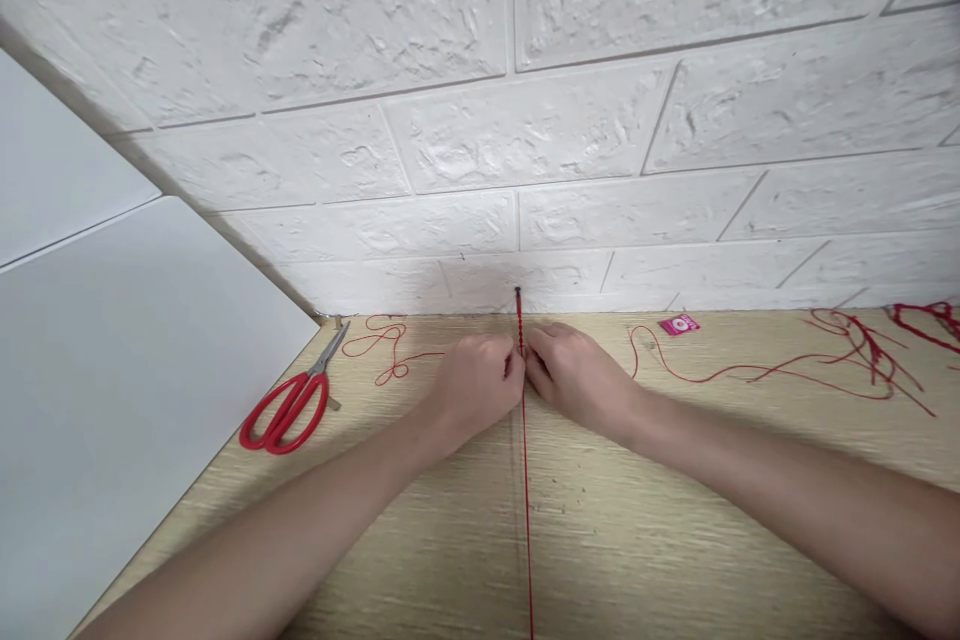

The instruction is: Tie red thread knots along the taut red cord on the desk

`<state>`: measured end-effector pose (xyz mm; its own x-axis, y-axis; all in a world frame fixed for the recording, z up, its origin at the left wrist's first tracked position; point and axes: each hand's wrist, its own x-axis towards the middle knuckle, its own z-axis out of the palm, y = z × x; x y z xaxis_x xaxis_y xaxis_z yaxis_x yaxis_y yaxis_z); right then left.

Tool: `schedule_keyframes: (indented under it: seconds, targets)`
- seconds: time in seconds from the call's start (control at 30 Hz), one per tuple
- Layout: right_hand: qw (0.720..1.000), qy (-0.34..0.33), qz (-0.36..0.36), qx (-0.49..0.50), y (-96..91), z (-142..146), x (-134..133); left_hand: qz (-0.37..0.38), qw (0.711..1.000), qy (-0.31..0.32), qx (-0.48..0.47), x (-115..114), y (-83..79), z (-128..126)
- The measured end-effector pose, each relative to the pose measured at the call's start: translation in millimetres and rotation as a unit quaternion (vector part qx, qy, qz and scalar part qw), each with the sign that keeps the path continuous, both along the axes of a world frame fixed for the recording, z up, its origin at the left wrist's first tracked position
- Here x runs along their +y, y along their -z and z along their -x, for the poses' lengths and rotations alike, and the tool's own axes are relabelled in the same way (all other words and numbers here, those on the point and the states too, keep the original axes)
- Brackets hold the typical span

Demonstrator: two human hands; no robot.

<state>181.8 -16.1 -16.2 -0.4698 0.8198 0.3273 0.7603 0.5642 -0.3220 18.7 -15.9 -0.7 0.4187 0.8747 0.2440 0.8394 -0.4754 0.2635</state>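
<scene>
A taut red cord (527, 500) runs from the bottom of the view up to a dark fixing point (517, 291) low on the wall. Its upper stretch is a thicker, knotted red braid (520, 320). Right at the lower end of that braid, my left hand (484, 378) is closed from the left, and my right hand (574, 370) is closed from the right, their fingers nearly meeting. A thin red thread (397, 367) trails out left of my left hand, and another thread (697, 380) leads away to the right of my right hand. The pinched bits between the fingers are hidden.
Red-handled scissors (289, 415) lie on the wooden table (450, 560) at left, beside a white panel (150, 350). A small pink packet (679, 325) sits near the white brick-pattern wall (525, 130). Tangled red cords (874, 345) lie at far right.
</scene>
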Motion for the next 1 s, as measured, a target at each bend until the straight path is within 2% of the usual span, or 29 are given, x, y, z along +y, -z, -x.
schedule_keyframes:
  seconds: [0.27,0.47,0.53,0.67,1.0]
  targets:
    - [0.999,0.020,0.023,0.027,-1.8,-0.2,-1.8,0.024,0.999,-0.030,-0.023,-0.7,-2.0,0.0]
    - [0.993,0.092,-0.053,0.055,-5.9,-4.5,-2.0,0.061,0.992,-0.065,-0.087,-1.2,-4.4,0.7]
    - [0.988,0.101,-0.027,0.113,-6.0,-6.0,2.4,0.074,0.990,-0.065,-0.100,0.2,-4.7,0.6]
    - [0.970,0.067,0.073,0.222,-4.3,-7.2,13.0,0.089,0.989,-0.060,-0.098,4.7,-3.4,0.3]
    - [0.920,0.045,0.214,0.324,-4.5,-3.3,21.6,0.079,0.991,-0.045,-0.093,9.2,-1.4,-2.8]
